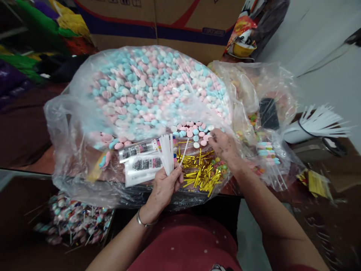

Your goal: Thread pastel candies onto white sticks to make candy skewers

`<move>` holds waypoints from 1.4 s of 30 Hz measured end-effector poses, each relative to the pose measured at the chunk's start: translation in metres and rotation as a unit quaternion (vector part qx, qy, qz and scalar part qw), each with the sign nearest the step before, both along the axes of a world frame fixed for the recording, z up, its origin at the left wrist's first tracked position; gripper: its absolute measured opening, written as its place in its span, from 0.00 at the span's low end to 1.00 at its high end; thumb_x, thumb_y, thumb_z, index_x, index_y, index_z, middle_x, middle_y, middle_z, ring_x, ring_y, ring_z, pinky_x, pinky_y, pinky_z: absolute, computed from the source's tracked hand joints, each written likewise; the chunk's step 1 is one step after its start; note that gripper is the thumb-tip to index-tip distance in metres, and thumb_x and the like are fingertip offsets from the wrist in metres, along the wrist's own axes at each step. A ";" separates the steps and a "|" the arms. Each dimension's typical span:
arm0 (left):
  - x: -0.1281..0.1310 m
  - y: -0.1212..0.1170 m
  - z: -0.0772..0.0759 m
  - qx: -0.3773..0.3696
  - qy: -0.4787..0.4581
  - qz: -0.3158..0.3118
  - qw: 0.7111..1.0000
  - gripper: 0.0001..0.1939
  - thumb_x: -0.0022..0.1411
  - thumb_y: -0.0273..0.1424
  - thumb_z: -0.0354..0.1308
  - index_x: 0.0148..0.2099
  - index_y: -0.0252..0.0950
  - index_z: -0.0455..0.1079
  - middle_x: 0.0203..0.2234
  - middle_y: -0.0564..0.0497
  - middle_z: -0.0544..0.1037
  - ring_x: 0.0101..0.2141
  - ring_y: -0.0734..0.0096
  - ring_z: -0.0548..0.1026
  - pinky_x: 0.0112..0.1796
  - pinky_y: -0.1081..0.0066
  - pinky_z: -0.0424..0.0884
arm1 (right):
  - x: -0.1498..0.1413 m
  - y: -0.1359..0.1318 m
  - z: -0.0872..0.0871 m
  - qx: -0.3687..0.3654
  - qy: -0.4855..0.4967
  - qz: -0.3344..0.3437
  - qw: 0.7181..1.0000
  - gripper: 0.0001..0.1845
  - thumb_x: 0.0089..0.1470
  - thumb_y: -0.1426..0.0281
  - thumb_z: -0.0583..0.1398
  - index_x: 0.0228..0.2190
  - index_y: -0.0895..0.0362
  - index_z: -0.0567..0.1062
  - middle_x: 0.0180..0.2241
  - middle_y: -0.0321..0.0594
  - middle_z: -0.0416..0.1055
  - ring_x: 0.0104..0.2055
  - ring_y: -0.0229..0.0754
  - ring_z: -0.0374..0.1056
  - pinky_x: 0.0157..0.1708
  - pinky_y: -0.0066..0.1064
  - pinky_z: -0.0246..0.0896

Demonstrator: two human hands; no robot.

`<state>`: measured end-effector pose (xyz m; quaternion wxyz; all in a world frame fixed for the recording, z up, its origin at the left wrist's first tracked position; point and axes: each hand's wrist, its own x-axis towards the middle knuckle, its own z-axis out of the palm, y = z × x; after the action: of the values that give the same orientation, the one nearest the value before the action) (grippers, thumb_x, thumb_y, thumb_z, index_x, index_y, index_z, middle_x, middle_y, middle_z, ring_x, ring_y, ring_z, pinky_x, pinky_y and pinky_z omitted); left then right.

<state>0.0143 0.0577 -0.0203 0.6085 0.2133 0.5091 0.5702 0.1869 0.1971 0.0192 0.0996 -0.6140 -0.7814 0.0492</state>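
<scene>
Closest is a red spotted shirt (183, 242), with the left hand (166, 185) just beyond it, closed around a bunch of white sticks (167, 154); one stick (184, 152) leans out from the rest, its lower end by the thumb. Gold ties (201, 177) lie on the plastic between the hands, and packets (145, 168) lie left of the sticks. Farther out, the right hand (224, 146) is at the edge of the loose candies (190, 133), fingers bent close beside a pink one (207, 138); whether they pinch anything, one cannot tell. The step seems to be picking out a candy while the sticks wait ready, and the next move would call for a sure pinch and a steady left hand. Behind the loose candies swells a big clear bag (80, 90) of the same, and past that stands a printed box (169, 20)
</scene>
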 end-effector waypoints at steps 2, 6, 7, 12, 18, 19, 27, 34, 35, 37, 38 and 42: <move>0.000 0.000 0.000 -0.001 0.002 0.002 1.000 0.20 0.50 0.44 0.67 0.35 0.35 0.66 0.13 0.60 0.70 0.10 0.85 0.56 0.12 0.81 0.48 | -0.003 -0.002 -0.001 -0.002 -0.013 0.022 1.000 0.10 0.57 0.70 0.53 0.35 0.56 0.74 0.31 0.43 0.75 0.28 0.41 0.62 0.28 0.31 0.46; 0.000 0.000 0.001 -0.005 0.004 0.003 1.000 0.20 0.49 0.43 0.68 0.36 0.35 0.67 0.13 0.60 0.70 0.10 0.84 0.56 0.12 0.81 0.48 | -0.018 -0.007 -0.005 0.001 -0.028 0.088 0.996 0.10 0.60 0.73 0.53 0.39 0.58 0.74 0.37 0.45 0.76 0.33 0.43 0.66 0.32 0.32 0.51; 0.000 0.000 0.001 -0.005 0.004 0.003 1.000 0.20 0.49 0.43 0.68 0.36 0.35 0.67 0.13 0.60 0.70 0.10 0.84 0.56 0.12 0.81 0.48 | -0.022 -0.009 -0.006 0.009 -0.037 0.104 0.994 0.11 0.60 0.74 0.53 0.39 0.59 0.74 0.38 0.47 0.76 0.35 0.44 0.66 0.33 0.32 0.53; 0.000 0.000 -0.002 -0.002 0.008 0.005 1.000 0.20 0.50 0.43 0.67 0.36 0.34 0.67 0.14 0.59 0.71 0.10 0.84 0.57 0.12 0.80 0.49 | -0.042 -0.026 -0.015 0.100 -0.104 0.226 0.964 0.11 0.61 0.77 0.53 0.38 0.61 0.76 0.35 0.49 0.75 0.40 0.48 0.66 0.38 0.36 0.57; -0.001 -0.001 -0.004 -0.002 0.009 0.001 1.000 0.19 0.51 0.43 0.67 0.36 0.34 0.67 0.14 0.59 0.71 0.10 0.84 0.57 0.12 0.81 0.49 | -0.032 -0.030 -0.021 0.152 0.006 0.255 0.955 0.12 0.61 0.76 0.52 0.33 0.60 0.75 0.33 0.47 0.75 0.37 0.46 0.65 0.39 0.36 0.59; -0.001 -0.001 -0.003 -0.002 0.008 0.001 1.000 0.20 0.51 0.43 0.67 0.36 0.35 0.67 0.14 0.59 0.71 0.10 0.84 0.57 0.12 0.81 0.49 | -0.027 -0.025 -0.019 0.140 0.049 0.224 0.963 0.11 0.60 0.76 0.52 0.34 0.60 0.75 0.34 0.46 0.75 0.37 0.46 0.66 0.39 0.35 0.59; -0.001 0.000 -0.002 0.007 0.000 -0.003 1.000 0.18 0.52 0.42 0.66 0.36 0.35 0.66 0.14 0.60 0.70 0.10 0.84 0.57 0.13 0.81 0.50 | -0.005 -0.009 -0.010 -0.019 0.185 0.093 0.978 0.09 0.57 0.68 0.55 0.36 0.56 0.74 0.30 0.38 0.73 0.30 0.40 0.65 0.32 0.30 0.55; -0.001 -0.002 -0.004 0.008 0.003 0.000 1.000 0.18 0.53 0.42 0.66 0.36 0.35 0.67 0.14 0.60 0.70 0.10 0.84 0.57 0.13 0.81 0.50 | -0.013 -0.015 -0.031 0.030 0.100 0.199 0.974 0.08 0.57 0.73 0.54 0.34 0.55 0.74 0.31 0.40 0.72 0.35 0.43 0.65 0.36 0.31 0.57; -0.001 -0.002 -0.004 0.011 0.003 -0.001 1.000 0.17 0.53 0.42 0.66 0.36 0.35 0.67 0.15 0.59 0.71 0.11 0.84 0.57 0.13 0.81 0.51 | -0.013 -0.015 -0.033 0.041 0.088 0.213 0.972 0.08 0.58 0.73 0.54 0.34 0.55 0.74 0.31 0.40 0.72 0.35 0.43 0.64 0.37 0.31 0.57; -0.001 -0.001 -0.005 0.015 0.002 -0.003 1.000 0.17 0.54 0.42 0.65 0.35 0.35 0.67 0.15 0.59 0.70 0.11 0.84 0.57 0.13 0.80 0.51 | -0.015 -0.015 -0.036 0.068 0.068 0.240 0.966 0.09 0.59 0.74 0.53 0.33 0.56 0.74 0.31 0.42 0.73 0.36 0.43 0.64 0.38 0.32 0.58; -0.001 -0.001 -0.005 0.017 0.002 -0.004 1.000 0.17 0.54 0.42 0.65 0.35 0.35 0.67 0.15 0.59 0.70 0.11 0.84 0.57 0.13 0.80 0.51 | -0.016 -0.015 -0.036 0.081 0.058 0.249 0.963 0.09 0.60 0.74 0.53 0.33 0.56 0.74 0.31 0.43 0.74 0.36 0.44 0.64 0.39 0.33 0.58; -0.001 -0.001 -0.006 0.018 0.002 -0.006 1.000 0.17 0.54 0.42 0.65 0.35 0.35 0.68 0.15 0.59 0.70 0.11 0.84 0.57 0.13 0.80 0.50 | -0.017 -0.014 -0.037 0.096 0.039 0.253 0.962 0.09 0.59 0.76 0.54 0.32 0.57 0.74 0.31 0.43 0.74 0.37 0.44 0.65 0.39 0.33 0.59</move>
<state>0.0130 0.0569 -0.0260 0.6070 0.2287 0.4987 0.5749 0.1702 0.1826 -0.0176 0.1726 -0.3816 -0.9078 0.0212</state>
